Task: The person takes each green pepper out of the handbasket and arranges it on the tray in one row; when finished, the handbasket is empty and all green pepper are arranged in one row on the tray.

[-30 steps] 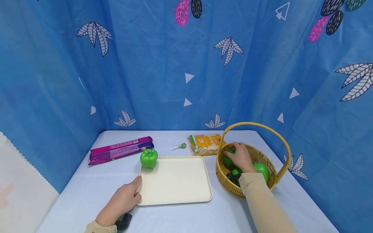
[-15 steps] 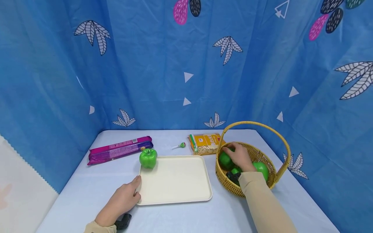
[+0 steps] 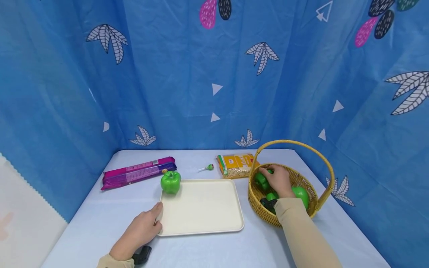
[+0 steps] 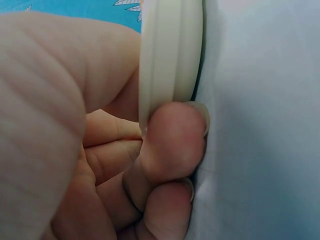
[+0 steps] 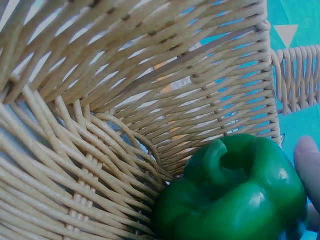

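Observation:
My left hand (image 3: 142, 227) grips the left edge of the cream tray (image 3: 204, 208); in the left wrist view, fingertips (image 4: 175, 142) press against its rim (image 4: 170, 55). A green bell pepper (image 3: 171, 182) rests at the tray's far left corner. Inside the wicker basket (image 3: 258, 206), my right hand (image 3: 279, 181) holds another green bell pepper (image 3: 261, 180) between thumb and fingers. The right wrist view shows that bell pepper (image 5: 235, 195) against the woven wall, stem side visible, a fingertip (image 5: 307, 155) at its right side. More green produce (image 3: 301, 195) lies beneath my right wrist, partly hidden.
Left of the tray's far side lies a long purple and pink snack packet (image 3: 139, 173). A lollipop (image 3: 209, 167) and a yellow food bag (image 3: 236, 166) lie behind the tray. The basket's tall handle (image 3: 295, 142) arches over my right hand.
In the basket, my right hand has turned the bell pepper and shifted it slightly, first toward the left, then back and up a little. The left hand and tray have stayed put.

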{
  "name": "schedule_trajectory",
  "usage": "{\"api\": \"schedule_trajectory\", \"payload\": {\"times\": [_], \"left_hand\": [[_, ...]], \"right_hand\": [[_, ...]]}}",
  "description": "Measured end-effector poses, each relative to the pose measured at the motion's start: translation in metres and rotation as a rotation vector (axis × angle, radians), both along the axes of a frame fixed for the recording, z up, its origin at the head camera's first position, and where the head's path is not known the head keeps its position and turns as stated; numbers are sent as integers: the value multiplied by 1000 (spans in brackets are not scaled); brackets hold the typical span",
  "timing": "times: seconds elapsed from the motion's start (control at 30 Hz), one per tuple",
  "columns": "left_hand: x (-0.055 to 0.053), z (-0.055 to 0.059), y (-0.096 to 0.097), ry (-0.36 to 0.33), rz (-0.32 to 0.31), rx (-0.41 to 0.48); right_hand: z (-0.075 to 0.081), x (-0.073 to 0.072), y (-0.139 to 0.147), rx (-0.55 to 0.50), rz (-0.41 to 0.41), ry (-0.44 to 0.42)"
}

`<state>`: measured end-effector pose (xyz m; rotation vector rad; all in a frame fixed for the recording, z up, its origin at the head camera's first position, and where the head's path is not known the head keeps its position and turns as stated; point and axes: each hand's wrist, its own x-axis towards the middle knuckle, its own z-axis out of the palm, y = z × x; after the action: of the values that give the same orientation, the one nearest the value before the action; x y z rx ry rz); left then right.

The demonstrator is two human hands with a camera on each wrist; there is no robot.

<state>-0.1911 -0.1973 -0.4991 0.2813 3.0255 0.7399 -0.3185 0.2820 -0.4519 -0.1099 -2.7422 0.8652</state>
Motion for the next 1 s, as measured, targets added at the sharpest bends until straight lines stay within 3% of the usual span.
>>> {"api": "schedule_trajectory", "payload": {"times": [0.3,0.4,1.0], "left_hand": [[-1,0,1,-7,-1,3],[-1,-1,1,-11,3,4],[-2,0,1,-17,2,15]], "right_hand": [[-3,-3,1,119,30,-166],[-4,-2,0,106,35,-206],[2,1,0,-25,9,-208]]}}
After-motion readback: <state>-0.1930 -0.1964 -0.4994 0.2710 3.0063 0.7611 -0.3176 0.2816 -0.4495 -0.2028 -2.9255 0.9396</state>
